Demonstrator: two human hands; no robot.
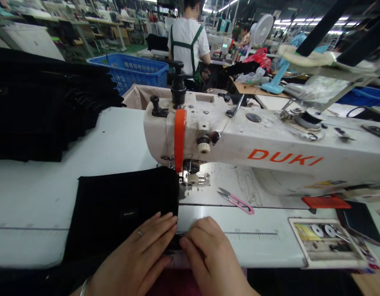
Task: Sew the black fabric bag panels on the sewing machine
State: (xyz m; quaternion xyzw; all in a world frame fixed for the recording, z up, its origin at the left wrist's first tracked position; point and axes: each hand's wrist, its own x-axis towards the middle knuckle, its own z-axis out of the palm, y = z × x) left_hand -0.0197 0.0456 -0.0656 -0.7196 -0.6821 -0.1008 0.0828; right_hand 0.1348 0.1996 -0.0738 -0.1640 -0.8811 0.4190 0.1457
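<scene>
A black fabric piece (116,201) with a small label lies on the white sewing table, its right edge by the needle area of the sewing machine (226,135). My left hand (146,242) rests flat on the fabric's lower right part, fingers stretched toward the machine. At the fabric's lower right edge, my right hand (208,250) is closed, thumb and curled fingers pinching a dark bit of the fabric. Pink-handled thread snips (236,201) lie on the machine bed, right of the presser foot (192,179).
A tall stack of black fabric pieces (38,111) covers the table's left side. Beyond it sits a blue basket (131,74). A tray with bobbins (328,242) is set in the table at right, beside a dark flat object (360,222). A person (190,41) stands behind the machine.
</scene>
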